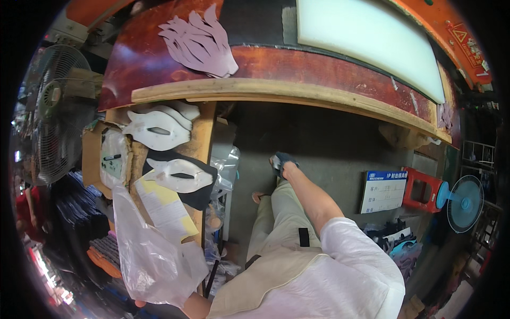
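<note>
White sleeve and apron lie nearest the lens; I am bent over beside the bench (276,90).

Largest first: the far bench carries a white slab (366,37) and a fanned stack of mauve cut pieces (199,45), seemingly finished. Left, a narrow stand (204,133) holds white shaped pieces (156,130), unsorted. My left hand (191,304) is closed on a clear plastic bag (154,255) at the near left. My right hand (280,165) reaches down to the floor, gripping a small dark scrap (282,157); hands well apart. I judge gathering is partly done.
</note>
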`<action>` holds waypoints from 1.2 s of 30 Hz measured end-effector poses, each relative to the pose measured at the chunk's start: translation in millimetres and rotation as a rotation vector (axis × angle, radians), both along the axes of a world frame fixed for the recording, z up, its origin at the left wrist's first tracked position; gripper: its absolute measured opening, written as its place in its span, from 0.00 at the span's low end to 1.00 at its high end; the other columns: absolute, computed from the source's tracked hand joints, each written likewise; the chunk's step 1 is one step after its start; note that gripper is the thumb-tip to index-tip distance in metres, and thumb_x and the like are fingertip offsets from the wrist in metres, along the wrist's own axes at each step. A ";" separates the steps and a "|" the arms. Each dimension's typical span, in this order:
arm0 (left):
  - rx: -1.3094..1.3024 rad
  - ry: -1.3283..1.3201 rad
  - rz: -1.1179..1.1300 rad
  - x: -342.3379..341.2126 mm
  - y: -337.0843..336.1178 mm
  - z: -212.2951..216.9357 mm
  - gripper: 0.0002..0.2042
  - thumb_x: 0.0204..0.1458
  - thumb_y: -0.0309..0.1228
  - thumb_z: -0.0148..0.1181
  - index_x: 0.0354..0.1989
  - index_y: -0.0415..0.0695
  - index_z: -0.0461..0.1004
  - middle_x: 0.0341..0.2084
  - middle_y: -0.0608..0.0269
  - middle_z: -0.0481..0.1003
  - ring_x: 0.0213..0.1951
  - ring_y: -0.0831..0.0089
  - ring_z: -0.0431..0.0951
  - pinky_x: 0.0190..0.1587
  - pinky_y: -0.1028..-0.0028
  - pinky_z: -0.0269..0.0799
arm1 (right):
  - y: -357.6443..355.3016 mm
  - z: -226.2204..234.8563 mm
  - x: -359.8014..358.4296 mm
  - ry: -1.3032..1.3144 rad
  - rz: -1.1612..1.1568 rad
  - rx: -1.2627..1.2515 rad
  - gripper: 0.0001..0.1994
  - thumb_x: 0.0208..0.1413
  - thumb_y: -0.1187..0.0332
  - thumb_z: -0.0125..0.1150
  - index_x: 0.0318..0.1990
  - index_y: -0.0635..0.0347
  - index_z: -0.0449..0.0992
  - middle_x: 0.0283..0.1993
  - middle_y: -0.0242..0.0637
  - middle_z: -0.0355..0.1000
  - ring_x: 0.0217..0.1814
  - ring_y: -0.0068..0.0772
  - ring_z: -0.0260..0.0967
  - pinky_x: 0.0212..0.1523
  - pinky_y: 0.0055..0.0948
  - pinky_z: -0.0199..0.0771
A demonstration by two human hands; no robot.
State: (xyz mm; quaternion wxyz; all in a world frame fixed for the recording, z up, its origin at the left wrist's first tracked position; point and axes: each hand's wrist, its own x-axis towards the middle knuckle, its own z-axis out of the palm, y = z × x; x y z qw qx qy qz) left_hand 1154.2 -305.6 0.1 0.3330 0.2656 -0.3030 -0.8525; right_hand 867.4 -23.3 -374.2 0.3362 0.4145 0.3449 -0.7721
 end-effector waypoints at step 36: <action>-0.457 -0.296 -0.027 -71.8 -26.1 62.7 0.05 0.58 0.30 0.59 0.38 0.44 0.71 0.28 0.73 0.72 0.29 0.86 0.69 0.30 0.83 0.65 | -187.7 431.5 58.5 1.458 1.178 -0.057 0.11 0.54 0.69 0.60 0.44 0.63 0.78 0.36 0.31 0.74 0.37 0.22 0.69 0.42 0.26 0.71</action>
